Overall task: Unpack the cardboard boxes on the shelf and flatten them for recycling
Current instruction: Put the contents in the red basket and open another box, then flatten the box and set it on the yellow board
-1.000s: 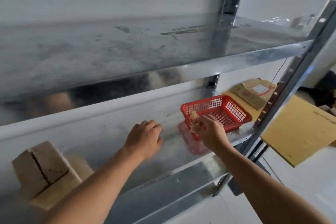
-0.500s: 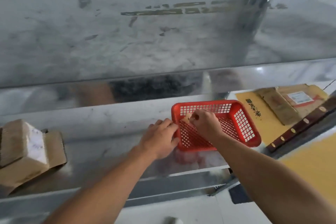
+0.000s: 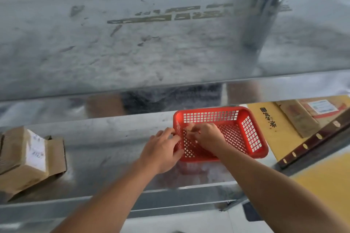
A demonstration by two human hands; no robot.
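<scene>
Metal shelf [image 3: 106,149], middle tier: both hands at the red basket [image 3: 251,136].
Flattened cardboard [image 3: 265,128] lies at the right end, just beside the basket. Cardboard box [image 3: 22,161] with a white label sits at the far left, well apart from the hands. Left hand [image 3: 161,151] grips the basket's left wall, fingers curled at the rim. Right hand [image 3: 208,136], inside the basket, pinches a small pale item [image 3: 189,127], too blurred to identify.

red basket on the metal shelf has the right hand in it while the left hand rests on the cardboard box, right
No. The head view shows the left hand gripping the left rim of the red basket, apart from the cardboard box. The basket is on the metal shelf and the right hand is in it, pinching a small pale item.
</scene>
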